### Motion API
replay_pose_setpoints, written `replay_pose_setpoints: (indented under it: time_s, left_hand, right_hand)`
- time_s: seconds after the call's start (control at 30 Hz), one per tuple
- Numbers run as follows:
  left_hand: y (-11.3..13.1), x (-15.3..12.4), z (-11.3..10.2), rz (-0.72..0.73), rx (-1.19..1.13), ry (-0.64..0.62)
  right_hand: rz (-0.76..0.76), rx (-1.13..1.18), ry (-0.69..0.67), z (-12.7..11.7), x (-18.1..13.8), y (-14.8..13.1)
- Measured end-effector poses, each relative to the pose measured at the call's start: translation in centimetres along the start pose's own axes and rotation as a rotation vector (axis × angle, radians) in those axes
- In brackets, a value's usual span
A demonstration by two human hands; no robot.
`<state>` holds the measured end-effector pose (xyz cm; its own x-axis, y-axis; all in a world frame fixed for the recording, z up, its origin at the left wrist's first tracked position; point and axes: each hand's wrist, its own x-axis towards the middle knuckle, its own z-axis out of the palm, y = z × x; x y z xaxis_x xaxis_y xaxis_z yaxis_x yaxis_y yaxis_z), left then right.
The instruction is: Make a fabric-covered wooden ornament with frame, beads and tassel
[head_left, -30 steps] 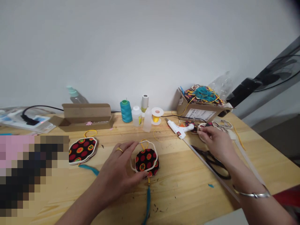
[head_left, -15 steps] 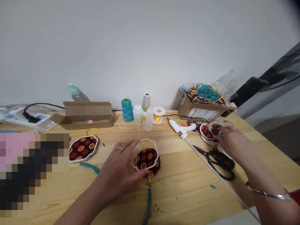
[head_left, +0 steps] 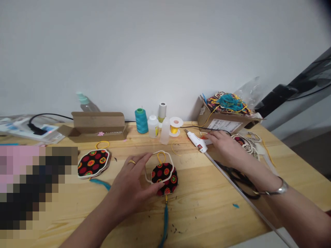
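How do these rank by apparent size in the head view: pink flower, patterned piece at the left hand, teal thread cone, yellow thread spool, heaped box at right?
1. Heaped box
2. Patterned piece, nearer the camera
3. Teal thread cone and yellow thread spool: too alike to rank
4. Pink flower

The head view looks down across the table (head_left: 207, 213) toward the wall (head_left: 155, 51).

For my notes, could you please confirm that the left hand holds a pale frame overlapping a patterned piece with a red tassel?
Not quite: the tassel is teal, not red, as the head view shows. The left hand does hold the pale frame, which overlaps the patterned piece.
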<state>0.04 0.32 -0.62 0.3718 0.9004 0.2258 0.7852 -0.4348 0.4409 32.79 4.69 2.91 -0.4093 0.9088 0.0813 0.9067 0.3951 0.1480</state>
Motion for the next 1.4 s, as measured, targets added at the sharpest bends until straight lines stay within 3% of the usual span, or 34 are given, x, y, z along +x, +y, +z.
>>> replay_pose_setpoints:
  time_s: [0.23, 0.67, 0.9, 1.13, 1.4]
  left_hand:
    - [0.1, 0.3, 0.0, 0.002, -0.019, 0.014]
    - [-0.1, 0.3, 0.1, -0.012, -0.038, 0.019]
    - [-0.2, 0.3, 0.2, -0.019, -0.038, 0.027]
    - [-0.1, 0.4, 0.2, 0.001, -0.028, 0.026]
    - [-0.2, 0.5, 0.3, -0.008, -0.011, 0.002]
  right_hand:
    - [-0.176, 0.094, -0.027, 1.7, 1.6, 2.1]
    - [-0.21, 0.194, -0.046, 2.8, 2.7, 2.3]
    - [-0.213, 0.218, -0.065, 0.9, 2.0, 1.3]
    - [-0.093, 0.458, -0.104, -2.3, 1.8, 0.9]
    - [0.04, 0.668, -0.017, -2.2, 2.0, 2.3]
